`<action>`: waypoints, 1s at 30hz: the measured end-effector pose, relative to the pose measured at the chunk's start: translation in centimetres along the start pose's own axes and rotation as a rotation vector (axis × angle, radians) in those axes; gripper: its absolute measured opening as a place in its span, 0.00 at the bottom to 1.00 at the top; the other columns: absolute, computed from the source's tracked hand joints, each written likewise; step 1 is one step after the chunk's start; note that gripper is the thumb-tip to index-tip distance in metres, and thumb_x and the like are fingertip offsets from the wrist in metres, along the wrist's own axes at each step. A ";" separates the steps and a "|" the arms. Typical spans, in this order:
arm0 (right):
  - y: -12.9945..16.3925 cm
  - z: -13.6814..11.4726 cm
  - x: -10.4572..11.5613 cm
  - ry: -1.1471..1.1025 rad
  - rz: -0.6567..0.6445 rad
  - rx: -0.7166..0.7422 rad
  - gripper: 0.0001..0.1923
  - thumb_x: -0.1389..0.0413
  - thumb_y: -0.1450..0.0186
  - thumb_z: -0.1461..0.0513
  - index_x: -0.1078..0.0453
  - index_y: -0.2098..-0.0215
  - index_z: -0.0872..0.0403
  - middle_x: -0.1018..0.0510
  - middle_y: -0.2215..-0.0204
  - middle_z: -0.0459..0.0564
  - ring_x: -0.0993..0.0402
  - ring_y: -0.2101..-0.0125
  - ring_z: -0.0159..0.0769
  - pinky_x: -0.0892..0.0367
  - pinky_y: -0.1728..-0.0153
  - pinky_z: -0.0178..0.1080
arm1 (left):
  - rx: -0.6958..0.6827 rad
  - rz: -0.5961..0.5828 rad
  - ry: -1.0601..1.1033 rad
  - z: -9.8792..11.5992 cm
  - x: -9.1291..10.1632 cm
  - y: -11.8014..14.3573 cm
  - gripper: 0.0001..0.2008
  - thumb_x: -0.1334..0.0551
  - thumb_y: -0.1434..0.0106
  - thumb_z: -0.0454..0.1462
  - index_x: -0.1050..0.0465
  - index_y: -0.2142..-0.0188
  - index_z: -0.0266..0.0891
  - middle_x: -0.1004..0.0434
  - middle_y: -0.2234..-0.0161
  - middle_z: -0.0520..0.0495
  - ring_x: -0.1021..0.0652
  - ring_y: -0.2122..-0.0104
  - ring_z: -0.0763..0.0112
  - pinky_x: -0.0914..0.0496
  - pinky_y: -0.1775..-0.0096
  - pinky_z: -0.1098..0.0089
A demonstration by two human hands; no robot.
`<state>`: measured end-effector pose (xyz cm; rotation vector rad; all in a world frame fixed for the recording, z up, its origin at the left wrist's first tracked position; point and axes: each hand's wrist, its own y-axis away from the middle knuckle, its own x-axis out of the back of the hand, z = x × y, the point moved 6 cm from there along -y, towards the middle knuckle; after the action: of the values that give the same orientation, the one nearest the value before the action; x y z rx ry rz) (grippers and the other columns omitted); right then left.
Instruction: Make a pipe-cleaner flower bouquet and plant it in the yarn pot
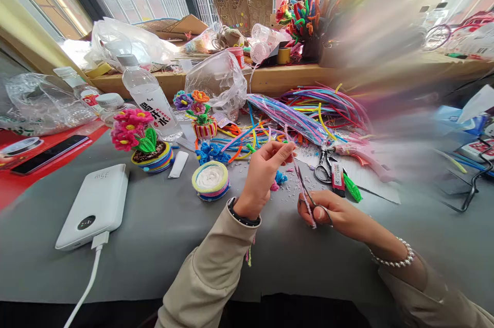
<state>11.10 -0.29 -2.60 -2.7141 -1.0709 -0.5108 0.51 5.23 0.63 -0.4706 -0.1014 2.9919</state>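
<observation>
My left hand (pixel 261 176) is closed in a pinch on a thin pale-pink pipe cleaner (pixel 298 172), which slants down toward my right hand (pixel 343 213). That hand is wrapped round a small pair of scissors (pixel 327 213), a finger and thumb at the loops. The scissor blades point up and lie along the pipe cleaner, whose lower end shows by the right fingers. Whether the blades are fully closed is too small to tell. Tiny trimmed bits of fuzz lie scattered beneath. Blue and pink fuzzy pieces (pixel 281 177) rest just behind the gap between my hands.
Left of my hands stand a yarn-wrapped round pot (pixel 210 179), a pink flower pot (pixel 153 155), a water bottle (pixel 150 96) and a white power bank (pixel 92 204). Behind lie pipe cleaner bundles (pixel 289 114). Black-handled scissors (pixel 323 168) and a pink glue gun (pixel 365 155) lie right.
</observation>
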 end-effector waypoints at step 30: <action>0.2 1.3 0.5 -0.128 0.117 -0.106 0.30 0.59 0.44 0.39 0.43 0.83 0.56 0.41 0.84 0.43 0.48 0.81 0.27 0.50 0.79 0.33 | 0.020 0.009 0.046 -0.4 -0.2 0.0 0.08 0.37 0.50 0.39 0.30 0.76 0.35 0.30 0.78 0.53 0.29 0.76 0.81 0.36 0.69 0.76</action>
<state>11.88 0.22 -3.61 -2.9158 -0.9312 -0.3900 0.83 5.23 0.34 -0.5382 -0.0651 2.9853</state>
